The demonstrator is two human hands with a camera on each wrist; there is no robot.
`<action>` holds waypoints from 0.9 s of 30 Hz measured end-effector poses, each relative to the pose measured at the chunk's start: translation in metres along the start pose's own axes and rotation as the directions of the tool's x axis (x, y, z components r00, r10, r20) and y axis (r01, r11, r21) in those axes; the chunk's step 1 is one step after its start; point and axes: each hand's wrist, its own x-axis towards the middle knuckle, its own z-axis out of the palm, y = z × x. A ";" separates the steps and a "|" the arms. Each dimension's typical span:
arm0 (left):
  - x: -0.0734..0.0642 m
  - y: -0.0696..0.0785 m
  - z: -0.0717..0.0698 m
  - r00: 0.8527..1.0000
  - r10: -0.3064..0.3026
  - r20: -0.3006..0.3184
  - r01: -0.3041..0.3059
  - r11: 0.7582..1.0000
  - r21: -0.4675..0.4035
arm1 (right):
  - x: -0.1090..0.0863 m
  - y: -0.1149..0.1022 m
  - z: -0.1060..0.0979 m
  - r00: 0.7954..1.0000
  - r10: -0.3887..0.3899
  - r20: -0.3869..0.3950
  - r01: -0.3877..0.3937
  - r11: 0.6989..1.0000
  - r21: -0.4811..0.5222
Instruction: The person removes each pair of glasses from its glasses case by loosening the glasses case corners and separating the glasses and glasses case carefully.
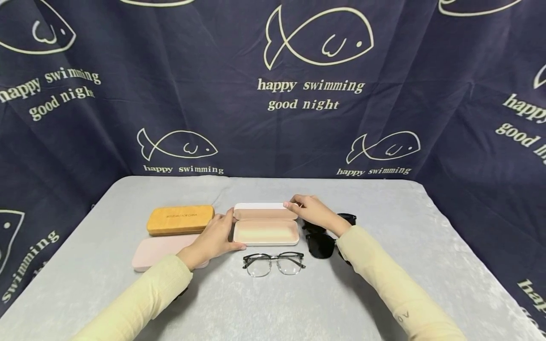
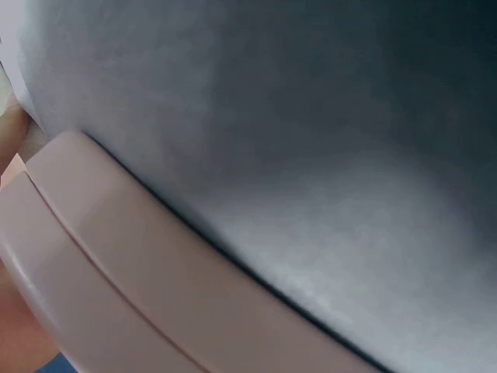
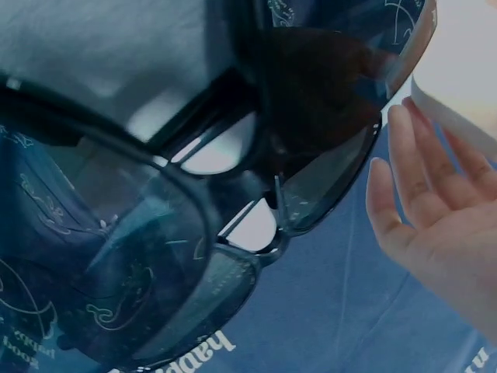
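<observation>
A white glasses case [image 1: 266, 233] with a pale pink lining lies with its lid raised in the middle of the table. My left hand [image 1: 215, 237] holds its left end, thumb at the front corner and fingers towards the back. At the lid's right corner, my right hand [image 1: 313, 211] pinches the edge. In the right wrist view, the right fingers [image 3: 423, 186] touch the white case [image 3: 458, 128]. Clear eyeglasses [image 1: 273, 257] with dark upper rims rest in front of the case. Dark sunglasses [image 1: 322, 245] sit below my right wrist, which partly hides them.
A closed pink case [image 1: 155, 252] lies under my left forearm; it also fills the lower left wrist view. Behind it is a closed orange case [image 1: 181, 220]. More dark sunglasses [image 1: 349, 218] show behind the right wrist. A navy fish-print curtain [image 1: 277, 142] surrounds the table.
</observation>
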 end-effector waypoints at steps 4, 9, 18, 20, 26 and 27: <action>-0.001 0.001 0.000 1.000 -0.001 0.007 0.001 1.000 0.000 | 0.002 0.003 -0.001 0.998 0.011 0.058 -0.013 0.999 0.034; -0.001 0.000 0.000 1.000 -0.004 0.009 0.004 1.000 -0.002 | 0.004 0.004 -0.003 0.994 0.013 0.105 -0.020 0.998 0.063; 0.000 -0.001 0.001 1.000 0.013 -0.004 -0.013 1.000 0.007 | 0.007 0.010 -0.004 0.984 0.006 0.179 -0.037 0.984 0.173; 0.000 0.000 0.001 1.000 0.017 -0.006 -0.017 1.000 0.010 | 0.007 0.009 -0.004 0.984 -0.003 0.176 -0.031 0.982 0.189; 0.000 -0.001 0.000 1.000 0.014 -0.002 -0.014 1.000 0.010 | 0.007 0.008 -0.004 0.987 -0.033 0.157 -0.005 0.972 0.236; 0.000 -0.001 0.000 1.000 0.009 0.002 -0.009 1.000 0.008 | 0.007 0.008 -0.004 0.987 -0.035 0.158 -0.005 0.971 0.241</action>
